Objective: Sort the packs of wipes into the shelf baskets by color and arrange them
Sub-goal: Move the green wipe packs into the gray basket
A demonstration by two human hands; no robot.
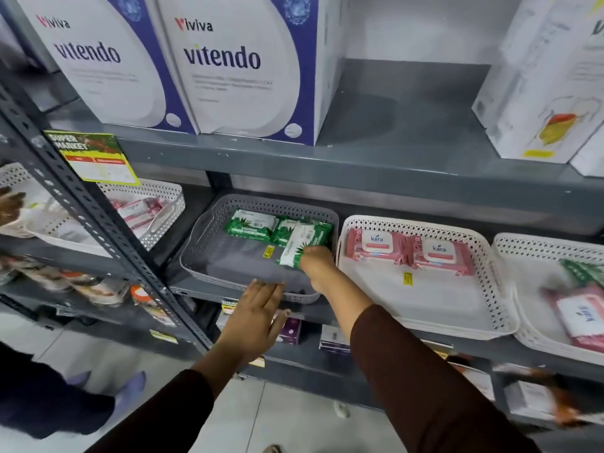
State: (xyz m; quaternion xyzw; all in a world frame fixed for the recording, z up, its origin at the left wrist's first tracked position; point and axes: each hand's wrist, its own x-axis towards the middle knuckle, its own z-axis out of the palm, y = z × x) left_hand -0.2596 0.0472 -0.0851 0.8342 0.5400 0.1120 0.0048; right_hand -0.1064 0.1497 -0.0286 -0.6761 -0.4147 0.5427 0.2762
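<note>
A grey basket [209, 256] on the middle shelf holds green wipe packs [250, 223] along its back wall. My right hand [318, 261] reaches into it, shut on another green pack [299, 245] that lies tilted over the right-hand ones. On the basket's front rim rests my left hand [256, 313], fingers spread and holding nothing. To the right, a white basket [425, 308] contains two pink packs [408, 251] side by side at the back. A further white basket [523, 322] at the far right has a pink pack [578, 313] and a green pack [585, 271].
Large white and blue boxes [228, 67] stand on the upper shelf. Left of the slotted grey upright [98, 223], another white basket [157, 217] holds pink packs, and another person's hand [9, 204] shows at the left edge. Small boxes fill the shelf below.
</note>
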